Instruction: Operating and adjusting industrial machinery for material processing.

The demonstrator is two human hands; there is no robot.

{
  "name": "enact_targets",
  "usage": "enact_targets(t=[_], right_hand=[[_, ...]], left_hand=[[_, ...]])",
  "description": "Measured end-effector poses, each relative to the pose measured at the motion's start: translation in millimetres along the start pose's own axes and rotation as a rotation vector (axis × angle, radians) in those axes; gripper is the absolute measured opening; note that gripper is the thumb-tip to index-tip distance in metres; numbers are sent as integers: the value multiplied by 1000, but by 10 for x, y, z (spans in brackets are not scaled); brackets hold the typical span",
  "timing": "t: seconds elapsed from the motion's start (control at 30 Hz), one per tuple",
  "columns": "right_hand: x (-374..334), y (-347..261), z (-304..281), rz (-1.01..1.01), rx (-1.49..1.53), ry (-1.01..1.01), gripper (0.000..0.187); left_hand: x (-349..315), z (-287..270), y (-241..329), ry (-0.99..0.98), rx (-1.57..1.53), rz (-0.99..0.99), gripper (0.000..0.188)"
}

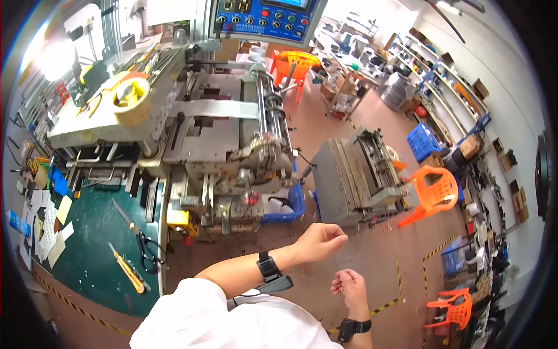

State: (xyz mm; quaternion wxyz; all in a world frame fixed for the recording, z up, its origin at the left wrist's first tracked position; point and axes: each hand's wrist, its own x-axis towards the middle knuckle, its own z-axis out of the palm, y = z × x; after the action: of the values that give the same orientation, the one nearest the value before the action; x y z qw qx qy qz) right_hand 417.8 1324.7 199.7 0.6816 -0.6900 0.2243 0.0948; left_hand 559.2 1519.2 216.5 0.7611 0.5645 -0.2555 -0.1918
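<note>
My left hand point(317, 242) is held out in mid-air over the floor, its thumb and fingers drawn together; whatever is between them, if anything, is hidden or too small to name. Lower and to the right, my right hand point(350, 287) is raised with curled fingers, and their inside is also hidden. The two hands are apart and touch no machine. Black bands with small boxes point(268, 267) sit on both wrists. Beyond my left hand stands a grey metal machine unit point(343, 180). Further left is a large press point(221, 148) with a white strip point(218, 109) running across it.
At left, a green-topped table point(96, 232) carries black scissors point(150, 251) and a yellow utility knife point(129, 270). A blue control panel point(264, 20) hangs above the press. Orange chairs point(433, 195) and crowded shelves point(471, 151) stand to the right. Striped tape point(386, 306) marks the floor.
</note>
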Motion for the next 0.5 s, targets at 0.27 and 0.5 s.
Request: enact_targets(t=[0.27, 0.5], right_hand=[[1930, -846, 515, -149, 338, -366, 41], [3681, -1653, 1469, -178, 454, -700, 58]], left_hand=[[209, -784, 635, 95, 203, -78, 19], [8, -1052, 832, 293, 482, -217, 22]])
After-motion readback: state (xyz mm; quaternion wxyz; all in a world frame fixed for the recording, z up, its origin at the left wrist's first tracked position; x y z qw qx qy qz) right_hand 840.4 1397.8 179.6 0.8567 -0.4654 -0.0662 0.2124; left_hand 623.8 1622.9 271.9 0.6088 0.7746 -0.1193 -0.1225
